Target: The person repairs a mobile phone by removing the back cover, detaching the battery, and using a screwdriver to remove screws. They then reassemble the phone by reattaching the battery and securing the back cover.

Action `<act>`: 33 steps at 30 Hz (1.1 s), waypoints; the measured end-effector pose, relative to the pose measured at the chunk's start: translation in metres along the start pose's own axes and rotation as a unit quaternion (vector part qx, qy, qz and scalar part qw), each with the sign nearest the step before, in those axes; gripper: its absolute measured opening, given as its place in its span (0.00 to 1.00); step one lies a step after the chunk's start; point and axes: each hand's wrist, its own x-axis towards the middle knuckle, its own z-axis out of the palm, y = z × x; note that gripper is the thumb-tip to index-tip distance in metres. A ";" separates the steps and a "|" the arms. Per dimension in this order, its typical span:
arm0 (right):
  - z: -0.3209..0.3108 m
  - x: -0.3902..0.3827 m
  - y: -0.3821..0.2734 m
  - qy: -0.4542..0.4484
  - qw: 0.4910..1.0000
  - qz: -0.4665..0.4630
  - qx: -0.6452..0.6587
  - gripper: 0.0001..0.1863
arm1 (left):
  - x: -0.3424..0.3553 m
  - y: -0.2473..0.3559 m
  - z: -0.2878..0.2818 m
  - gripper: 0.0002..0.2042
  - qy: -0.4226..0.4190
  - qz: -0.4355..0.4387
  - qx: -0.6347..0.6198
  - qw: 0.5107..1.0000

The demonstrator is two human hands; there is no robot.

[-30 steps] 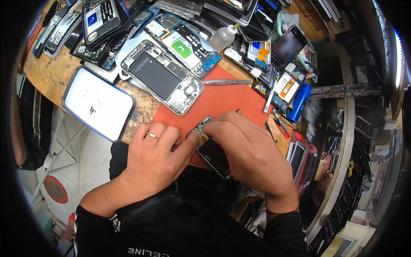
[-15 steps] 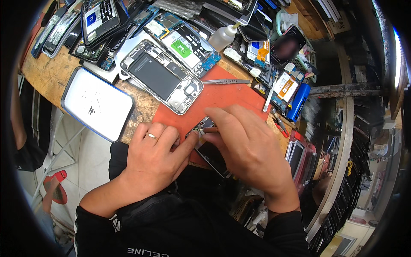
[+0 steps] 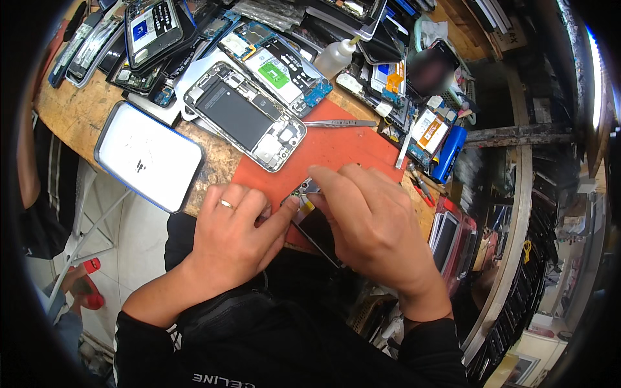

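Observation:
A thin dark phone screen panel (image 3: 316,231) lies tilted at the near edge of the bench, small metal and flex parts showing at its upper end. My left hand (image 3: 229,223), a ring on one finger, grips the panel's left edge, thumb along the top end. My right hand (image 3: 375,226) is bent over the same end with index finger and thumb close together; whatever lies between the tips is hidden. Beyond both hands an opened phone (image 3: 242,118) with a black battery rests partly on the red mat (image 3: 352,150). Metal tweezers (image 3: 339,123) lie beside it.
A white tray (image 3: 152,155) with tiny parts stands at the left. Dismantled phones (image 3: 278,72) crowd the back, near a squeeze bottle (image 3: 336,57). To the right are a blue cylinder (image 3: 451,154) and red-handled tools (image 3: 424,189). Another person's red-shod foot (image 3: 90,294) shows at lower left.
My right fingers have shifted slightly at the panel's upper end, the thumb drawing back under the index finger. My left hand keeps its hold. The other person's feet at lower left have moved.

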 end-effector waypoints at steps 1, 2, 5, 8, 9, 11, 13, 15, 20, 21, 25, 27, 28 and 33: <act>0.001 0.000 -0.001 0.002 1.000 0.005 0.000 0.24 | -0.001 -0.001 0.000 0.19 0.003 0.000 -0.008 1.000; 0.001 0.002 -0.001 0.007 1.000 0.007 -0.002 0.26 | -0.001 -0.002 0.000 0.18 0.010 0.003 -0.014 1.000; -0.004 -0.023 -0.002 0.118 0.989 0.071 0.060 0.26 | -0.006 -0.006 -0.001 0.17 0.034 -0.001 -0.053 0.998; -0.012 -0.054 -0.003 0.115 0.985 0.125 -0.008 0.34 | -0.008 -0.005 -0.003 0.16 0.048 -0.019 -0.076 0.996; -0.005 -0.064 -0.002 0.088 0.988 0.115 -0.044 0.35 | -0.007 -0.003 -0.003 0.16 0.052 -0.022 -0.080 0.995; 0.003 -0.081 -0.018 0.007 0.980 0.193 -0.049 0.42 | -0.003 0.000 -0.002 0.17 0.044 -0.020 -0.067 0.997; 0.013 -0.095 -0.031 -0.030 0.967 0.248 -0.054 0.49 | 0.004 0.001 -0.001 0.19 0.039 -0.016 -0.065 0.997; 0.029 -0.109 -0.031 -0.018 0.960 0.273 -0.054 0.57 | 0.008 0.005 0.002 0.21 0.037 -0.009 -0.060 0.997; 0.036 -0.110 -0.024 0.055 0.964 0.259 -0.010 0.51 | 0.012 0.012 0.002 0.26 0.013 -0.062 -0.185 0.981; 0.035 -0.111 -0.023 0.066 0.969 0.239 -0.005 0.49 | 0.012 0.016 0.002 0.26 0.015 -0.093 -0.234 0.968; 0.034 -0.106 -0.026 0.166 0.968 0.177 -0.065 0.44 | 0.026 0.032 -0.012 0.22 0.094 -0.180 -0.338 0.919; 0.041 -0.103 -0.026 0.211 0.961 0.160 -0.084 0.43 | 0.023 0.028 -0.010 0.17 0.052 -0.212 -0.497 0.840; 0.045 -0.102 -0.024 0.238 0.956 0.148 -0.091 0.43 | 0.024 0.028 -0.008 0.15 0.030 -0.220 -0.573 0.789; 0.073 -0.089 -0.008 0.340 0.924 0.123 -0.122 0.41 | 0.032 0.033 -0.010 0.09 0.107 -0.154 -0.489 0.852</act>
